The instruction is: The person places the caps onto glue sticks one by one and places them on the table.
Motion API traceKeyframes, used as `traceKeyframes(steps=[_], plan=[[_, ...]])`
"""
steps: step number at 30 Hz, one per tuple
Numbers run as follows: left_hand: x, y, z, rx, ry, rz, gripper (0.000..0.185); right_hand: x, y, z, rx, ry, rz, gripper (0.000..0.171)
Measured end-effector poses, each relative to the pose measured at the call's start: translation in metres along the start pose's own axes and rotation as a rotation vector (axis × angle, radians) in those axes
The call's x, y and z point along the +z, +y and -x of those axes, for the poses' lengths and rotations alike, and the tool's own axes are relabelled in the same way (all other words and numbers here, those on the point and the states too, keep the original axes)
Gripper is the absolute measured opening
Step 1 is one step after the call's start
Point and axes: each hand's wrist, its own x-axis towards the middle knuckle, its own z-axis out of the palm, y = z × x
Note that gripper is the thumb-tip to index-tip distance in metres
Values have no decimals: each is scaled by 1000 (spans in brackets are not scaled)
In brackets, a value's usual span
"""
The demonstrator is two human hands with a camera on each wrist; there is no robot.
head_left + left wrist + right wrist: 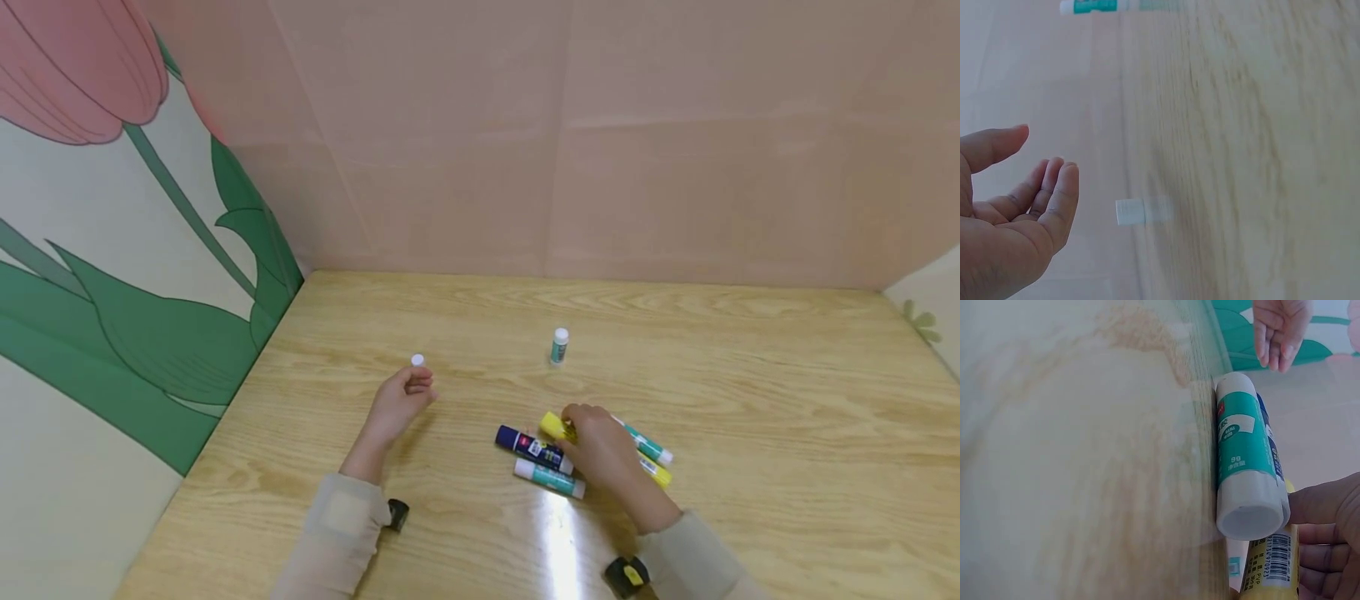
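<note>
My left hand (417, 388) rests on the wooden table (750, 400) with relaxed fingers and holds nothing. A small white cap (417, 360) stands just beyond its fingertips. The left wrist view shows the same left hand (1041, 162) apart from the white cap (1130, 212). My right hand (576, 418) grips a yellow glue stick (553, 427) in a cluster of sticks. A dark blue stick (528, 446) and a teal-and-white stick (550, 478) lie against it. In the right wrist view my fingers (1329, 550) curl round the yellow stick (1269, 565), beside the teal stick (1241, 456).
A small teal glue stick (558, 345) stands upright further back, alone. Another teal stick (648, 447) and a yellow one (657, 473) lie to the right of my right hand. Pink walls (600, 142) close the back, and a tulip-painted panel (112, 275) closes the left.
</note>
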Motion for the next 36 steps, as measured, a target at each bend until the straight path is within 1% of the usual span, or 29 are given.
traceKeyframes(steps=[7, 8, 14, 15, 17, 22, 25, 32, 36], plan=[[-1, -2, 0, -3, 0, -16, 31, 1, -1, -1, 3, -14, 7, 29], [-2, 2, 2, -3, 1, -17, 30, 1, -1, -2, 4, -17, 8, 29], [-3, 3, 1, 12, 6, -31, 31, 1, -2, -2, -5, -29, 32, 28], [-4, -2, -1, 18, 6, -32, 31, 1, -2, -2, -9, -29, 33, 28], [-4, -2, -2, 18, 4, -25, 31, 1, -1, -3, -26, -18, 38, 28], [-5, 0, -2, -20, 6, -26, 33, 2, 0, -3, -64, 17, 44, 28], [-6, -1, -2, -30, 6, -31, 33, 1, 1, -2, -68, 18, 42, 28], [-7, -3, -5, -34, -2, -38, 33, -1, 1, -3, -33, -7, 25, 33], [-8, -2, -5, -51, -1, -42, 33, -2, 0, -3, -13, 3, 1, 33]])
